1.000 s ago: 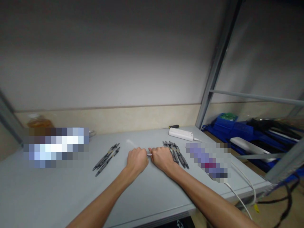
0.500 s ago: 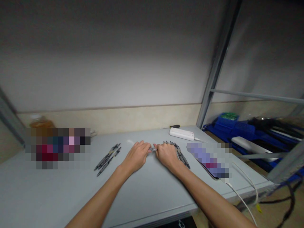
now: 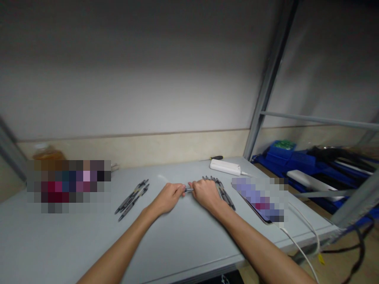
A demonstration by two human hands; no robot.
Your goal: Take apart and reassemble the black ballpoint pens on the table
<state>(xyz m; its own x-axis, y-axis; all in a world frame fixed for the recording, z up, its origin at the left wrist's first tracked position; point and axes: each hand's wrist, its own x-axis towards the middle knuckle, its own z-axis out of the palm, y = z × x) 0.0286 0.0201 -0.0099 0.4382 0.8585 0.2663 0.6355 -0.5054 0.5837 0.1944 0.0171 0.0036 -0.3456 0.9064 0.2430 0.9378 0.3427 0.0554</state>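
Note:
My left hand (image 3: 168, 196) and my right hand (image 3: 205, 193) meet at the middle of the grey table (image 3: 183, 232), both closed on the ends of one pen (image 3: 188, 189), of which only a short metal stretch shows between them. A bundle of several dark pens (image 3: 225, 193) lies just right of my right hand. Three more dark pens (image 3: 132, 198) lie in a row left of my left hand.
A white power strip (image 3: 225, 167) and a small screwdriver (image 3: 213, 158) lie at the back of the table. A phone (image 3: 260, 211) with a white cable (image 3: 299, 246) lies at the right. Blue bins (image 3: 296, 161) sit behind the metal shelf post (image 3: 265, 98).
Both hands stayed together on the pen, lifting slightly half a second ago and settling back toward the table now. The fingers shifted on the pen.

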